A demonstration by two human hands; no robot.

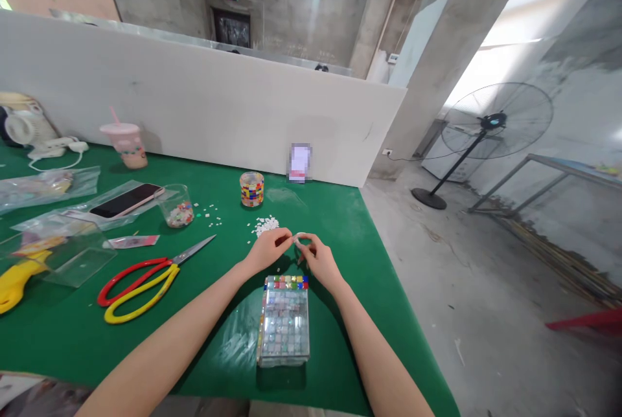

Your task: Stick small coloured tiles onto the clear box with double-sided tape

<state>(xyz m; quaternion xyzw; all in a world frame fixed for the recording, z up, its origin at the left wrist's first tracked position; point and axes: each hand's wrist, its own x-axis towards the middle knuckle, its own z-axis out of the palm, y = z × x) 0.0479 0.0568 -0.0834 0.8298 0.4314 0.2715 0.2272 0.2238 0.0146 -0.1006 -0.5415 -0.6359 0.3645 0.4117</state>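
A small, white, curved piece (299, 235), too small to identify, is held in the fingers of my right hand (321, 263). The closed fingertips of my left hand (270, 247) meet its near end; what they pinch is hidden. Just beyond my left hand lies a pile of small white tiles (267, 223). Below both hands is a clear box (286, 323), with colored mosaic tiles along its far edge and left side and paler tiles showing through. A round container (252, 190) covered in multicolored tiles stands farther back.
Scissors (168, 269) with red and yellow handles lie left of my left arm. Behind them are a clear cup of tile pieces (179, 213), a phone (127, 201) and a pink drink cup (127, 145). A white partition (204, 106) borders the green table (340, 216); a fan (493, 121) stands right.
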